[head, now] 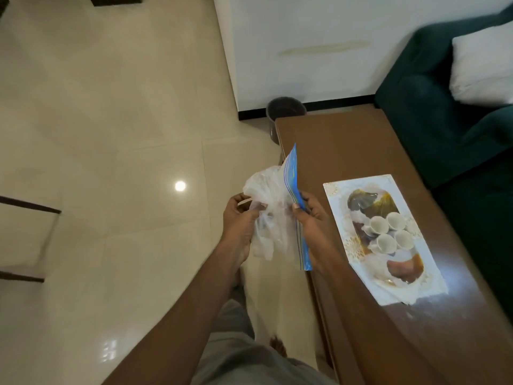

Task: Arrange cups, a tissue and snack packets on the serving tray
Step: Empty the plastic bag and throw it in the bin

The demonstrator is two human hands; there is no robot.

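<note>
Both sets of fingers are curled tight. The left hand (238, 215) bunches crumpled clear plastic (266, 187), and the right hand (311, 218) pinches a blue-edged zip bag (293, 173) pressed against it. I cannot tell what is inside through the creases. All this hangs over the floor, just off the bench (347, 140) edge, so anything slipping out would likely drop onto the tiles. Right of the right fingers, the serving tray (336, 190) lies on the bench with four white cups (385, 232) clustered mid-tray, seemingly empty. A careless swing could topple them.
</note>
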